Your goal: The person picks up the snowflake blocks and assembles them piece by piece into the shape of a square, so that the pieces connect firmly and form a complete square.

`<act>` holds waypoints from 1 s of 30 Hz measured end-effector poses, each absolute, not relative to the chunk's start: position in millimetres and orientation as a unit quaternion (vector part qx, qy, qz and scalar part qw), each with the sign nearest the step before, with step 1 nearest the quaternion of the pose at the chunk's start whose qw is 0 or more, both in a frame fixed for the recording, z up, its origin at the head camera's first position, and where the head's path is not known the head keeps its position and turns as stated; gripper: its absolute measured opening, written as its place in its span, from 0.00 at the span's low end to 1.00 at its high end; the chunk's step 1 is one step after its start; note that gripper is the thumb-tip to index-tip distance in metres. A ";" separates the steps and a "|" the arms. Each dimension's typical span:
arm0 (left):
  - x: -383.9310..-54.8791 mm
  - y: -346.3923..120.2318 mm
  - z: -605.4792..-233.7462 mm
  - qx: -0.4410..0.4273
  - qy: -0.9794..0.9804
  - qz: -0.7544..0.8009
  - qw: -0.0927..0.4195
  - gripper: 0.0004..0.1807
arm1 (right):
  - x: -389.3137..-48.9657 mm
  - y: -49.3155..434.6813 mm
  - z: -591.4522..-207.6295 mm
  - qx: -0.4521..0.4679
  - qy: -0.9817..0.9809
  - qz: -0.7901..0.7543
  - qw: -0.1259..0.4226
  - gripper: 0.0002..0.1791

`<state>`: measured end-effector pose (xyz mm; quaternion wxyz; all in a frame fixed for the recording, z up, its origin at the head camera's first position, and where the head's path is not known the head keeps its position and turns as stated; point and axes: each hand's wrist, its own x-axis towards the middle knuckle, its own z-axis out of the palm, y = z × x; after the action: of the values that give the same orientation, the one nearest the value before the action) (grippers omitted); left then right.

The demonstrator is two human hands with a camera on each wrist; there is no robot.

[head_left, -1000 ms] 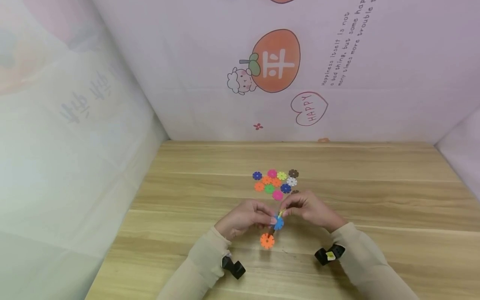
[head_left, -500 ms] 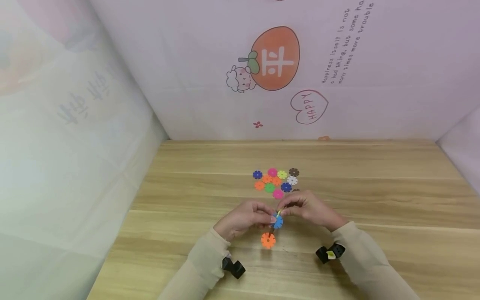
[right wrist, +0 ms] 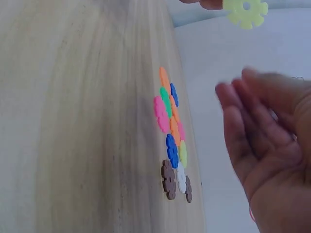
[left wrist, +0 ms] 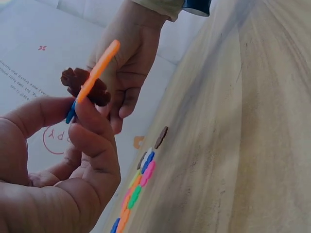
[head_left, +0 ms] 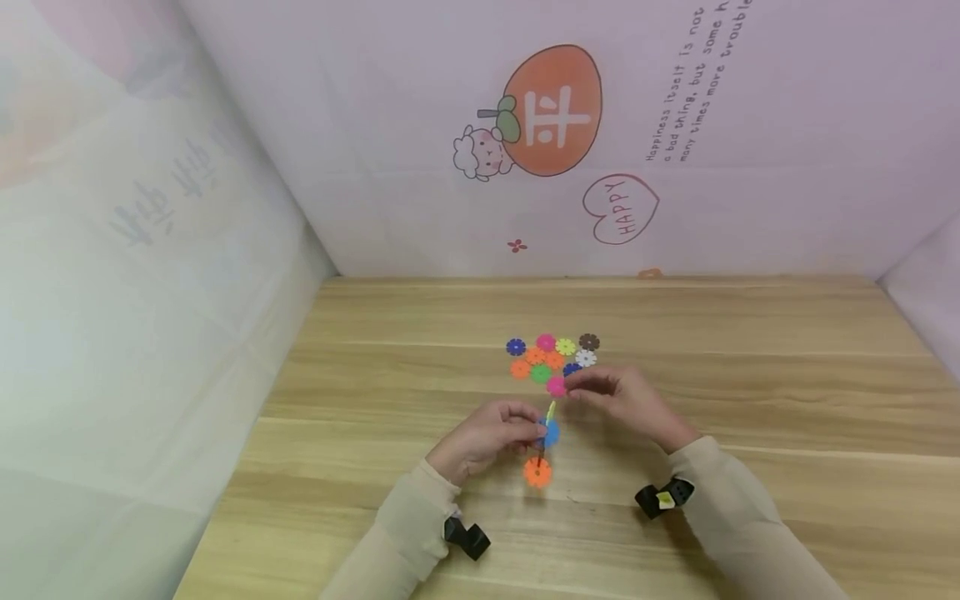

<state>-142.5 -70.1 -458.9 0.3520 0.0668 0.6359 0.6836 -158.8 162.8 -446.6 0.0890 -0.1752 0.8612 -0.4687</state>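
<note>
My left hand (head_left: 483, 437) pinches a light blue notched plastic disc (head_left: 552, 432) between thumb and fingers. A brown disc (left wrist: 73, 81) joins it below, with an orange disc (head_left: 537, 473) slotted on at the near end. From the far side of the blue one sticks a yellow disc (head_left: 551, 412), which shows face-on in the right wrist view. Away from this chain, my right hand (head_left: 628, 404) hovers with nothing in its bent, relaxed fingers. In the head view its fingertips overlap the edge of a loose pink disc (head_left: 556, 387).
Several loose discs lie flat on the wooden table (head_left: 360, 492) beyond my hands, among them a green disc (head_left: 541, 372), a white disc (head_left: 586, 358) and a brown disc (right wrist: 168, 179). A printed cloth (head_left: 420, 208) hangs behind the table.
My right hand has let go of the yellow disc and moved away, toward the loose discs. The yellow disc stays on the chain in my left hand.
</note>
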 end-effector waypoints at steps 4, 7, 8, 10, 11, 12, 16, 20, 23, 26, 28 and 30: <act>-142.8 -69.2 -461.2 0.050 0.626 0.701 0.337 0.10 | -165.1 161.7 -447.7 -0.146 0.889 -0.430 0.058 0.14; -142.4 -68.9 -461.7 0.043 0.622 0.710 0.326 0.10 | -171.0 160.7 -450.4 -0.134 0.910 -0.391 0.033 0.14; -142.3 -68.9 -461.9 0.042 0.622 0.712 0.323 0.09 | -172.9 160.5 -451.3 -0.130 0.915 -0.381 0.030 0.14; -141.8 -69.0 -462.6 0.040 0.622 0.713 0.321 0.09 | -176.4 160.6 -453.7 -0.123 0.922 -0.367 0.028 0.14; -141.6 -69.0 -463.1 0.041 0.622 0.714 0.320 0.09 | -177.7 161.0 -454.7 -0.119 0.924 -0.361 0.027 0.15; -141.3 -69.0 -463.4 0.039 0.621 0.715 0.319 0.09 | -178.7 162.0 -455.6 -0.115 0.926 -0.358 0.028 0.15; -140.5 -69.1 -465.1 0.038 0.620 0.717 0.317 0.12 | -180.1 168.7 -460.6 -0.092 0.933 -0.347 0.025 0.17; -139.9 -69.3 -465.1 0.037 0.618 0.719 0.316 0.12 | -178.2 175.4 -465.2 -0.079 0.942 -0.325 0.025 0.20; -140.1 -69.2 -464.6 0.040 0.616 0.721 0.315 0.11 | -176.1 177.2 -466.3 -0.074 0.947 -0.310 0.029 0.23; -140.4 -68.5 -464.3 0.042 0.617 0.721 0.313 0.11 | -174.9 176.4 -466.3 -0.060 0.953 -0.297 0.034 0.25; -140.2 -68.0 -464.1 0.041 0.618 0.720 0.313 0.12 | -174.8 175.4 -467.2 -0.056 0.955 -0.288 0.037 0.23; -139.6 -67.5 -463.9 0.040 0.619 0.719 0.313 0.12 | -175.1 174.4 -468.4 -0.056 0.958 -0.279 0.037 0.22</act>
<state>-139.6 -67.5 -463.9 0.3135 0.0398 0.6194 0.7187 -175.1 174.4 -468.4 0.0372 -0.0564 0.9578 -0.2794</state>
